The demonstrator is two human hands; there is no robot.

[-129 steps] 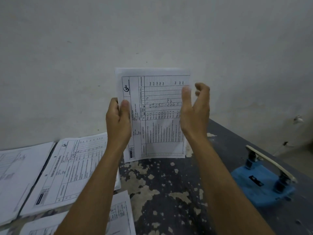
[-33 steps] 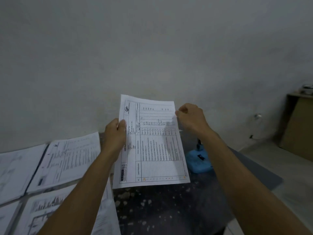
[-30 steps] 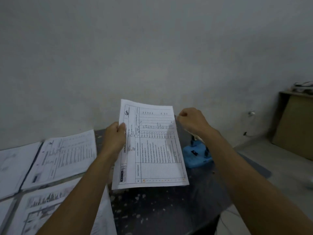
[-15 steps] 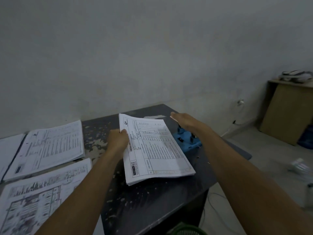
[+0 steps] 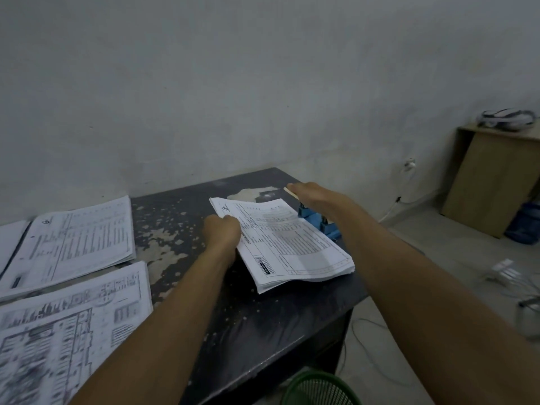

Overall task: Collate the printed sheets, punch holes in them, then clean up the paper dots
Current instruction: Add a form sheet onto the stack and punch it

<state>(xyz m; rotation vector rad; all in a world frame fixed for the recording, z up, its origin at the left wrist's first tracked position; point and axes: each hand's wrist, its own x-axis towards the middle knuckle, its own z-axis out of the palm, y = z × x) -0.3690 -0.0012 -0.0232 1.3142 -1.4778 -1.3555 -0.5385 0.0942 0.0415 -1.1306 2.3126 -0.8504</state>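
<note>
A stack of printed sheets (image 5: 292, 244) lies nearly flat near the right end of the dark table (image 5: 257, 317). My left hand (image 5: 222, 232) grips its left edge, thumb on top. The stack's right edge runs into a blue hole punch (image 5: 318, 222) standing at the table's right side. My right hand (image 5: 315, 195) lies flat with straight fingers on the punch's pale lever. Most of the punch is hidden under that hand and the paper.
Two more piles of printed sheets lie at the left, one at the back (image 5: 73, 241), one nearer (image 5: 67, 331). A green mesh bin (image 5: 318, 390) stands below the table's front edge. A wooden cabinet (image 5: 493, 176) is at the far right, cables on the floor.
The stack has come down from upright in the air to nearly flat at the punch. My right hand left the stack's edge and now lies on the punch lever.
</note>
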